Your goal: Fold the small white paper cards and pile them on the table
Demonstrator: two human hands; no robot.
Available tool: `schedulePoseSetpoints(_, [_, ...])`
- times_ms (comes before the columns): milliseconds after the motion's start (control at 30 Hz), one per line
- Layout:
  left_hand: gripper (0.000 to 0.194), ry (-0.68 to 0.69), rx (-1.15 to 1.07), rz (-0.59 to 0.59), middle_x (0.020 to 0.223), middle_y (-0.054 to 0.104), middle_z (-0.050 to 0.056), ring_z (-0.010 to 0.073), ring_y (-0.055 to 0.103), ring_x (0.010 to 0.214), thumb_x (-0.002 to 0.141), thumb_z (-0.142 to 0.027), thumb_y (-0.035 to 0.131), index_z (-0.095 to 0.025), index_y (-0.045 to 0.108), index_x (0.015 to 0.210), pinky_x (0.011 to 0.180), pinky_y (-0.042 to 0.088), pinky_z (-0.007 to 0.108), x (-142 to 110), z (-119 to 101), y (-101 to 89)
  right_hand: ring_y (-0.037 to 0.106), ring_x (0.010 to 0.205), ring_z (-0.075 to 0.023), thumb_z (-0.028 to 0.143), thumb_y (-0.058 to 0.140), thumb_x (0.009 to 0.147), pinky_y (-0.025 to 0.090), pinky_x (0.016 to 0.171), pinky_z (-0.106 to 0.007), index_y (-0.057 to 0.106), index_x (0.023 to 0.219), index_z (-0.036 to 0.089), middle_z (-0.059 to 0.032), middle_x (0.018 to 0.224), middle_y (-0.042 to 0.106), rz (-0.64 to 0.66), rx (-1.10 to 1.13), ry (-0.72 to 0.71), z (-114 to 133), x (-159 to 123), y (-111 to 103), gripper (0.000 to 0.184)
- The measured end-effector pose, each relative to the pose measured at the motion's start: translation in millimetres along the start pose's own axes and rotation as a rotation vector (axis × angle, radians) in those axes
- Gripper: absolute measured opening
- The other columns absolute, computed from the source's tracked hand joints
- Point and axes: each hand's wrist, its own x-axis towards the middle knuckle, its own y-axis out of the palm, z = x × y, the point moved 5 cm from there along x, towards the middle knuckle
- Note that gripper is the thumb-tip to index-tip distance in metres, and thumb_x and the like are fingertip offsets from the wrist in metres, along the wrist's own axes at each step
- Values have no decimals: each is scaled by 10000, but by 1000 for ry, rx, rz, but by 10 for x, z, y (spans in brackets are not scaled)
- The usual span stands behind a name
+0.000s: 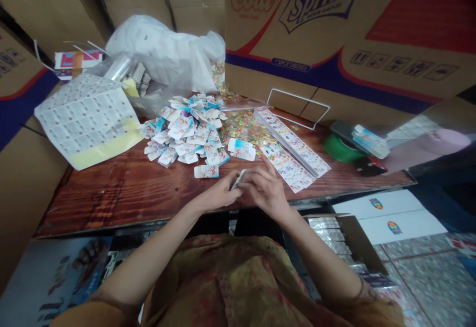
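Near the table's front edge, my left hand [222, 191] is closed on a small printed cardboard box [238, 179], which is mostly hidden by fingers. My right hand [267, 188] meets it from the other side, its fingers bent around the same box and the index finger raised. Just beyond my hands lie two loose boxes of the same kind, one small box [207, 171] at the left and another box [241, 149] farther back. A heap of small white and blue boxes [186, 131] spreads to the left behind them.
Colourful small pellets [241, 124] lie scattered behind the heap. Printed strips [290, 148] rest at the right, near a green tape roll [340, 148]. A sticker sheet [89, 119] lies left. A large carton [334, 39] walls off the back.
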Motion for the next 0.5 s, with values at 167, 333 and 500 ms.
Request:
schedulePoseSetpoints(167, [114,-150,-15,-1,642,519,-27,94,457,592,724,-249,489,-140,521,713,554,372,207,9,147,60,604,697,-136,156,488,895,246,1118,-493,548,790,228,25,748,634,25,65,79,-28,-48,106,141])
schedulePoseSetpoints(333, [163,-136,14,-82,565,439,-58,64,376,529,634,-234,623,-136,495,608,492,283,193,34,177,24,578,679,-150,210,569,866,335,1039,-476,544,768,219,23,710,603,107,213,204,-117,-82,120,101])
schedulePoseSetpoints(500, [292,-155,-263,0,589,481,-57,54,389,521,632,-356,715,-129,537,679,512,307,192,-11,110,73,572,771,-160,324,670,807,474,744,-300,593,920,229,-15,850,594,-109,565,458,-232,-165,1,167])
